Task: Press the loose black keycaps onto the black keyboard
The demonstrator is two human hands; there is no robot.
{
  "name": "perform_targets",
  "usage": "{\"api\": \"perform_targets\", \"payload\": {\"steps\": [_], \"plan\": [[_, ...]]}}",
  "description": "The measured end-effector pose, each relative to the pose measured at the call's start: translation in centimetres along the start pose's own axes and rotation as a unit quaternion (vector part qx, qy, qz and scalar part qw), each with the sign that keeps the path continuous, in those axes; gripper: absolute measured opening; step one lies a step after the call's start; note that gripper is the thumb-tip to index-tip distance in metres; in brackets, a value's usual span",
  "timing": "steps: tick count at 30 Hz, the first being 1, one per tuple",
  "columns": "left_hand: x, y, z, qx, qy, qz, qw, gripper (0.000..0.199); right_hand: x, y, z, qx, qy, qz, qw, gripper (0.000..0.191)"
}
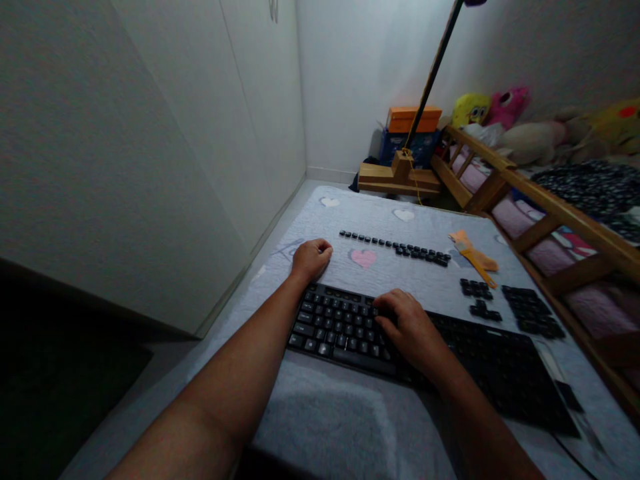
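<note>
A black keyboard (345, 327) lies across the cloth-covered surface, with keycaps on its left part and a darker right part. Just beyond its top left corner rests my left hand (312, 259), fingers curled together; whether something small is in them is hidden. Over the keyboard's middle, my right hand (404, 320) bends its fingers down at the upper key rows, and its fingertips are partly hidden. A row of loose keycaps (381, 243) stretches beyond the keyboard, with a second short row (423, 253) against its right end. More loose keycaps (533, 312) sit in groups at the right.
An orange-handled brush (477, 263) lies on an orange cloth (485, 259) behind the keycap groups. A wooden bed rail (555, 213) runs along the right, with plush toys beyond it. A wooden stand (400, 175) holds a dark pole at the back. White cabinet doors (200, 133) fill the left.
</note>
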State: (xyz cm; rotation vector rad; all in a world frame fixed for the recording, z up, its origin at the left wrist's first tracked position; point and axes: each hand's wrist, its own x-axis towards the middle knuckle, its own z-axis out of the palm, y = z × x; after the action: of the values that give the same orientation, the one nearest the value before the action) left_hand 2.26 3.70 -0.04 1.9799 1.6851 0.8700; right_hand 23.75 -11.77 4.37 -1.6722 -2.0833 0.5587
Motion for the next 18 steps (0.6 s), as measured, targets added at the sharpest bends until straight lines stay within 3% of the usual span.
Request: {"api": "perform_targets", "payload": {"steps": [18], "plan": [[0.02, -0.04, 0.02, -0.003, 0.002, 0.001, 1.000, 0.022, -0.03, 0.29, 0.49, -0.013, -0.003, -0.011, 1.000, 0.010]]}}
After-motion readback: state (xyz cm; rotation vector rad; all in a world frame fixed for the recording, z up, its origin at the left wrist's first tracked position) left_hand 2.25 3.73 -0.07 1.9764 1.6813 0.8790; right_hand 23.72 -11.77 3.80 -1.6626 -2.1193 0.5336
